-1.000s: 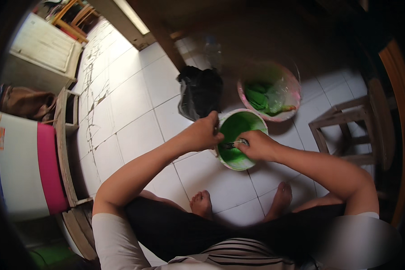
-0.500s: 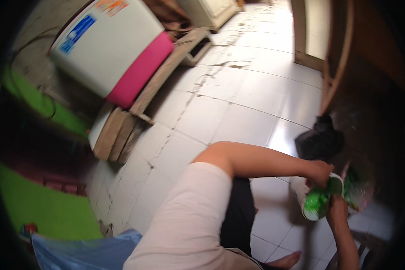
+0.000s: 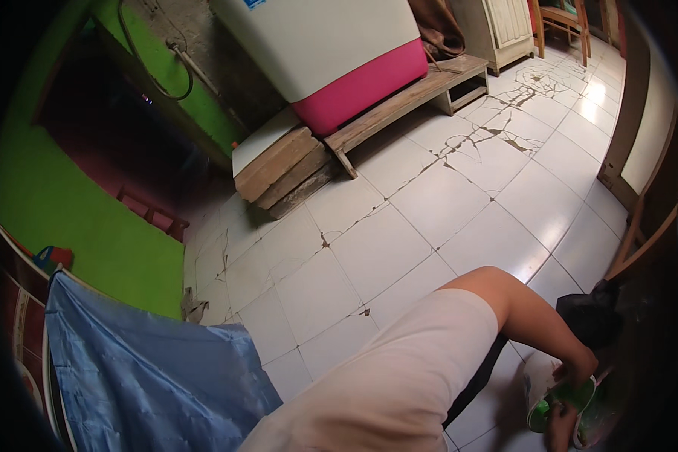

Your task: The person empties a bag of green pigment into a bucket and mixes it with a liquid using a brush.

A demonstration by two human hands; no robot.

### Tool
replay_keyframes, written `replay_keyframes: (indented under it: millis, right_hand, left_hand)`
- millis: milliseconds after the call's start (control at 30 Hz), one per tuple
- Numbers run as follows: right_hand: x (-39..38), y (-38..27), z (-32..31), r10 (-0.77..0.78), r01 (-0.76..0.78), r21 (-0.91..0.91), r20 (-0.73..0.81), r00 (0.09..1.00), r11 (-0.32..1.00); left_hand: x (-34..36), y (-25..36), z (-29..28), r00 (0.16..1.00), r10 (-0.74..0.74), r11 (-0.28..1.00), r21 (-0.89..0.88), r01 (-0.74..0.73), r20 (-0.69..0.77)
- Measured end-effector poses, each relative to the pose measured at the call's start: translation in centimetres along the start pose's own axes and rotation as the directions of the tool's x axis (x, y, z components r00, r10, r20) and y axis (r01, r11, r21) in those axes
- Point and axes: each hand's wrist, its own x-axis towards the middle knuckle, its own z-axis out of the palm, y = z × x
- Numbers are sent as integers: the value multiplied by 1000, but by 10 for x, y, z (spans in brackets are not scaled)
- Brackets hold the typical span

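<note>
We have the white bucket [image 3: 536, 377] between four and five o'clock in our view, on the white tiled floor [image 3: 388, 241], with bright green [image 3: 540, 411] showing inside it. Our left hand [image 3: 578, 368] is at its rim, around one o'clock on the mouth, with the bent forearm [image 3: 539, 322] and pale sleeve [image 3: 418, 361] reaching across toward it. Our right hand [image 3: 560, 426] is at the mouth's six o'clock side. The two hands look just apart, with green showing between them; they are small and dim at this edge, so we cannot tell whether the fingers are closed on anything. A basin [image 3: 578, 437] sits just beside the bucket at three o'clock, partly lost in shadow, and a black bag [image 3: 591, 320] lies near it at one o'clock. At twelve o'clock in our view, a white and pink appliance [image 3: 354, 56] stands on a low wooden platform [image 3: 407, 98], with stacked planks [image 3: 279, 169] at its seven o'clock corner. A blue cloth [image 3: 151, 369] hangs at eight o'clock, a green wall [image 3: 98, 215] rises at nine, and long cracks [image 3: 490, 132] run through the tiles toward one o'clock.
</note>
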Motion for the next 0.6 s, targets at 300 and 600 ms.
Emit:
replay_keyframes:
  millis: [300, 600]
  right_hand:
    - [5, 10, -2, -186, 174, -64, -308, 933, 983]
    - [3, -1, -5, -155, 65, -390, -203, 967, 919]
  left_hand:
    - [-16, -5, -4, 993, 83, 993, -74, -89, -86]
    - [-51, -19, -21, 990, 34, 998, -48, -41, -139]
